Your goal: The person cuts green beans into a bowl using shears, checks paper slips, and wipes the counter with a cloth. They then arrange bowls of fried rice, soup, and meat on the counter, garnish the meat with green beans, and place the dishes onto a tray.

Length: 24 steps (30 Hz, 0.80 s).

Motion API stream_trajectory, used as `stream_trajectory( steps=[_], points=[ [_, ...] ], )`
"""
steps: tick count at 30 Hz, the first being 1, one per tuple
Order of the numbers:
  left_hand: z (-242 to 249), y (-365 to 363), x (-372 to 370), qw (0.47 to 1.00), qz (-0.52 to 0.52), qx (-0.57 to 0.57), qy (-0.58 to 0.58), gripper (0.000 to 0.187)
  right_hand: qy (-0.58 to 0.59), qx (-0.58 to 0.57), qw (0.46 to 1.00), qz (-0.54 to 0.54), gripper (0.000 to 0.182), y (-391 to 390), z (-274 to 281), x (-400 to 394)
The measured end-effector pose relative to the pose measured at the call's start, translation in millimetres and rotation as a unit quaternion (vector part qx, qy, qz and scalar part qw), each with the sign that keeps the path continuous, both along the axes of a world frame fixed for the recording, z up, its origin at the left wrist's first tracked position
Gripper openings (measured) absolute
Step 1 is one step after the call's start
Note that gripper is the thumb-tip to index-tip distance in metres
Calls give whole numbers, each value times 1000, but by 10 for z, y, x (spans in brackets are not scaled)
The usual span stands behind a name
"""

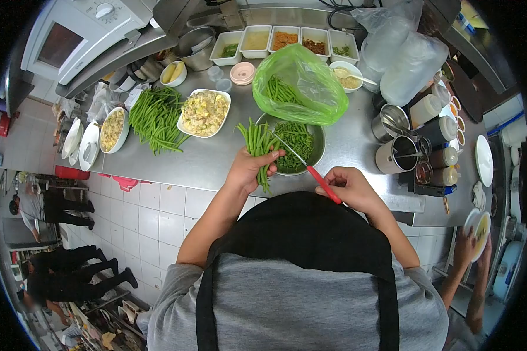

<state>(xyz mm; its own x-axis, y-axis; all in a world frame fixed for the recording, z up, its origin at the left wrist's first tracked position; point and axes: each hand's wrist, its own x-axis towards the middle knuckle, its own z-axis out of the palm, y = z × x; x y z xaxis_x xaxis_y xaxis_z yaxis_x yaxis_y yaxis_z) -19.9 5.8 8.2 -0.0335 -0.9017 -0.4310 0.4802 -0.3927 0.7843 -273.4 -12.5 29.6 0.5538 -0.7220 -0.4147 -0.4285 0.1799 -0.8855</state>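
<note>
Clasping a bunch of green beans point(255, 140), the left hand point(253, 167) has its fingers curled closely round the stalks, with the thumb laid across them toward the steel bowl point(318, 145). That bunch stands at the near left rim of the bowl, its upper ends fanning out and its lower ends hanging below the palm. The right hand point(351, 186), near the bowl on its near right side, has its fingers bent round the red handle of a knife point(324, 185). The blade slants over the bowl toward the bunch; whether its edge touches a bean, I cannot tell. Cut beans point(294, 138) fill much of the bowl. At its far side a green plastic bag point(328, 96) gapes, overlapping the rim in view, with whole beans point(283, 90) inside. Left of the bowl is potato salad point(205, 111) in a white dish point(205, 136), and past that, farther left, a loose heap of long beans point(153, 117) on the metal counter point(354, 143). Well to the right of the bowl, a co-worker's hands point(466, 245) hold a white dish with food in it.
</note>
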Motion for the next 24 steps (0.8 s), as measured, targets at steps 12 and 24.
stream_trajectory(
  steps=[12, 24],
  points=[
    [-126, 22, 13, 974, -14, -49, -219, 26, 4, 1, 1000, -16, 28, 35, 11, -72],
    [-31, 15, -123, 929, -15, -76, -362, 33, 35, -103, 993, 48, 41, 19, -29, -142]
  ],
)
